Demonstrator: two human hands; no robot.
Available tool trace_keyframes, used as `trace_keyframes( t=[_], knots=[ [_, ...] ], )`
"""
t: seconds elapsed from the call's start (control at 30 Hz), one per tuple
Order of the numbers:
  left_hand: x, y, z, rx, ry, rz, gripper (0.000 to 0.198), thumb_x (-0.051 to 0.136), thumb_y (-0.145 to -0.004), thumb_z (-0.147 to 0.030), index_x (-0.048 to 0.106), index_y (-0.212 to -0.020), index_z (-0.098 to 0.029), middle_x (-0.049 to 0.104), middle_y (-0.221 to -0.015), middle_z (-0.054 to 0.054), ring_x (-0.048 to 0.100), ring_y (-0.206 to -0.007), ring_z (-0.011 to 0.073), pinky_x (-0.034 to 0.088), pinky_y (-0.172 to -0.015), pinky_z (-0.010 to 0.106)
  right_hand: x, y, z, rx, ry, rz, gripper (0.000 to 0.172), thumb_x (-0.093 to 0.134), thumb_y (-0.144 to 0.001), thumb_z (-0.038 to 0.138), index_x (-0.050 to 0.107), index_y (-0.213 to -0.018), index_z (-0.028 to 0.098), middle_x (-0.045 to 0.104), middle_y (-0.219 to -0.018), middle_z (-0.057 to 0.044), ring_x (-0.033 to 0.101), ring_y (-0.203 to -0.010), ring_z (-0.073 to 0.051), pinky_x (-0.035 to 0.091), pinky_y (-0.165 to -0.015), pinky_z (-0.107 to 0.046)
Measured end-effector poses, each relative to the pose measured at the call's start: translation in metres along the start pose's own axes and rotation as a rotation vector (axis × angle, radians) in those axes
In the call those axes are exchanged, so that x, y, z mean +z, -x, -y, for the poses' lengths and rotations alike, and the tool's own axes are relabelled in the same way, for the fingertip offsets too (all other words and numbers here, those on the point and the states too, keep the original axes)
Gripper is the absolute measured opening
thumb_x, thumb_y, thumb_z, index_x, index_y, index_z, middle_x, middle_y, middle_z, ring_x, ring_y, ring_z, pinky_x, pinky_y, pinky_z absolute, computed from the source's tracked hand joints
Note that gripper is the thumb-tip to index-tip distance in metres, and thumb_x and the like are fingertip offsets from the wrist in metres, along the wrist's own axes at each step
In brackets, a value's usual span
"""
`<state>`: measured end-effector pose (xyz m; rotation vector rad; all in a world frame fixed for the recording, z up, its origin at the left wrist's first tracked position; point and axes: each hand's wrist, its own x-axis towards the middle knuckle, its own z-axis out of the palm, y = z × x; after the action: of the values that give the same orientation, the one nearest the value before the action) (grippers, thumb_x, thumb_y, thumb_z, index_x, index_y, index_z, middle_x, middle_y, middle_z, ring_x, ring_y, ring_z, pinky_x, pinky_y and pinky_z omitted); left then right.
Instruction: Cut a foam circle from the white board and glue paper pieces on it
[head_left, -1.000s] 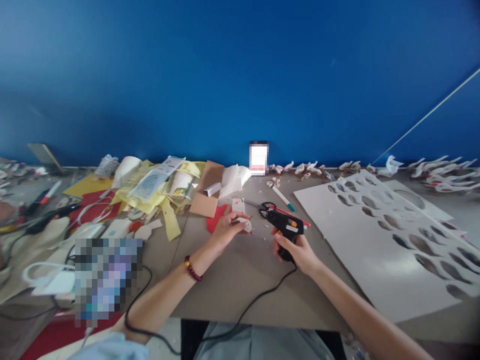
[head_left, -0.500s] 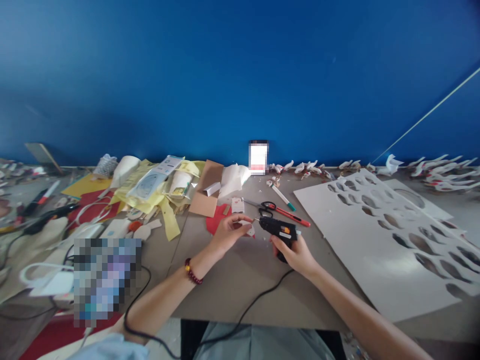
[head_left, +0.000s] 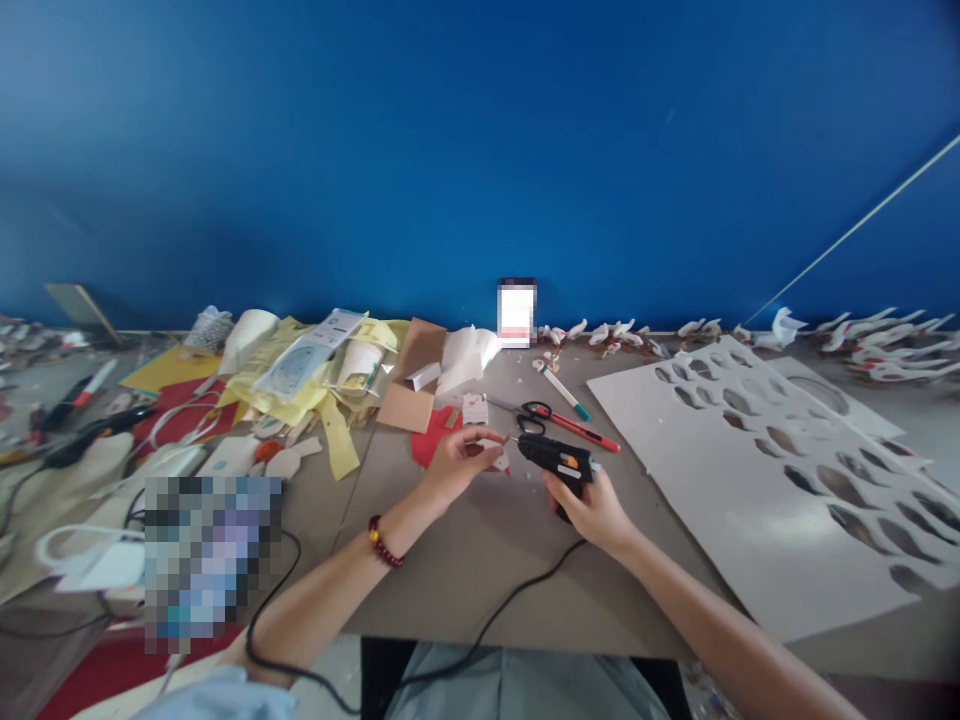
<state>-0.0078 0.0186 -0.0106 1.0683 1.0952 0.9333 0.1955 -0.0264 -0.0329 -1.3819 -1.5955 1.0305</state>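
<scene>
My right hand [head_left: 592,510] grips a black hot glue gun [head_left: 556,458] by its handle, its nozzle pointing left. The nozzle tip touches a small white cut-out piece [head_left: 495,452] that my left hand [head_left: 454,465] pinches between fingers and thumb just above the grey cardboard sheet [head_left: 487,570]. A dark red bead bracelet [head_left: 384,542] sits on my left wrist. The gun's black cord [head_left: 420,668] runs down towards me and loops off to the left.
Black-handled scissors [head_left: 534,410], a red pen [head_left: 585,432] and a green-tipped marker [head_left: 566,394] lie behind the gun. A large white board with leaf-shaped holes [head_left: 765,480] fills the right. Yellow papers, cups and scraps [head_left: 315,375] pile up at left. Small white bird figures [head_left: 862,345] line the blue wall.
My right hand has swung the glue gun left and slightly down until its nozzle meets the white piece. My left hand has lifted and tilted that piece a little.
</scene>
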Motion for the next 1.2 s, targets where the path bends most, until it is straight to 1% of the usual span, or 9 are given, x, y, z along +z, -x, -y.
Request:
trace_keyframes(
  t=[0.13,0.33,0.67,0.77,0.97,1.03,1.1,1.17,1.2],
  knots=[
    [0.000,0.000,0.001,0.006,0.006,0.014,0.034,0.081,-0.062,-0.035,0.069,-0.086,-0.014,0.066,-0.065,0.000,0.064,-0.058,0.0111,0.053,-0.062,0.022,0.000,0.000,-0.001,-0.019,0.036,0.003,0.035,0.050,-0.085,0.038,0.051,-0.056,0.018,0.055,-0.048,-0.002,0.052,-0.044,-0.013,0.041,-0.045,-0.023],
    [0.001,0.000,-0.001,0.017,-0.010,0.018,0.032,0.080,-0.063,-0.034,0.069,-0.085,-0.014,0.066,-0.067,0.000,0.063,-0.058,0.0098,0.053,-0.061,0.021,-0.001,0.000,-0.002,-0.031,0.037,0.009,0.034,0.052,-0.085,0.036,0.052,-0.056,0.018,0.057,-0.047,-0.001,0.052,-0.043,-0.013,0.041,-0.044,-0.022],
    [0.000,0.001,0.000,0.024,-0.012,-0.005,0.031,0.080,-0.063,-0.032,0.069,-0.085,-0.014,0.067,-0.066,0.001,0.064,-0.058,0.0121,0.053,-0.062,0.023,-0.001,0.001,0.003,-0.008,0.025,-0.005,0.036,0.053,-0.085,0.039,0.053,-0.055,0.019,0.056,-0.046,-0.002,0.050,-0.041,-0.013,0.039,-0.042,-0.023],
    [0.000,0.001,0.000,0.023,0.001,-0.016,0.032,0.080,-0.062,-0.033,0.069,-0.085,-0.014,0.068,-0.068,0.002,0.064,-0.060,0.0122,0.054,-0.063,0.024,-0.002,0.001,0.003,-0.001,0.029,-0.008,0.036,0.054,-0.084,0.040,0.053,-0.055,0.019,0.056,-0.045,-0.001,0.049,-0.040,-0.012,0.038,-0.041,-0.023],
    [0.000,0.002,-0.003,0.027,0.014,0.000,0.035,0.080,-0.063,-0.035,0.068,-0.087,-0.013,0.068,-0.069,0.002,0.064,-0.062,0.0123,0.055,-0.065,0.025,-0.002,0.000,0.005,0.000,0.073,-0.001,0.036,0.052,-0.085,0.039,0.052,-0.055,0.019,0.055,-0.046,-0.001,0.049,-0.041,-0.013,0.038,-0.043,-0.023],
    [0.000,0.002,-0.004,0.020,0.017,-0.004,0.036,0.080,-0.063,-0.036,0.068,-0.088,-0.013,0.068,-0.067,0.002,0.064,-0.062,0.0123,0.055,-0.065,0.025,-0.002,-0.001,0.001,0.006,0.074,-0.013,0.035,0.052,-0.085,0.041,0.053,-0.058,0.018,0.056,-0.048,-0.001,0.050,-0.042,-0.013,0.038,-0.043,-0.024],
    [0.000,0.000,-0.004,0.022,0.040,-0.029,0.037,0.081,-0.061,-0.035,0.068,-0.087,-0.012,0.068,-0.068,0.002,0.064,-0.062,0.0125,0.056,-0.065,0.025,-0.002,-0.004,-0.006,0.002,0.050,-0.031,0.032,0.052,-0.085,0.045,0.057,-0.069,0.018,0.059,-0.054,-0.002,0.053,-0.046,-0.014,0.041,-0.046,-0.025],
    [-0.002,-0.003,-0.003,0.051,0.079,-0.080,0.036,0.081,-0.060,-0.035,0.067,-0.085,-0.013,0.069,-0.073,0.003,0.064,-0.063,0.0129,0.056,-0.065,0.026,-0.004,-0.008,-0.015,-0.002,0.004,-0.026,0.035,0.050,-0.085,0.050,0.059,-0.078,0.017,0.062,-0.061,-0.003,0.056,-0.052,-0.016,0.044,-0.050,-0.026],
    [-0.004,-0.005,-0.003,0.073,0.099,-0.113,0.036,0.081,-0.059,-0.035,0.067,-0.084,-0.013,0.070,-0.075,0.003,0.065,-0.064,0.0131,0.056,-0.065,0.026,-0.005,-0.009,-0.018,0.006,-0.024,-0.006,0.038,0.049,-0.085,0.054,0.058,-0.080,0.017,0.063,-0.061,-0.004,0.057,-0.053,-0.016,0.045,-0.051,-0.026]
  ],
)
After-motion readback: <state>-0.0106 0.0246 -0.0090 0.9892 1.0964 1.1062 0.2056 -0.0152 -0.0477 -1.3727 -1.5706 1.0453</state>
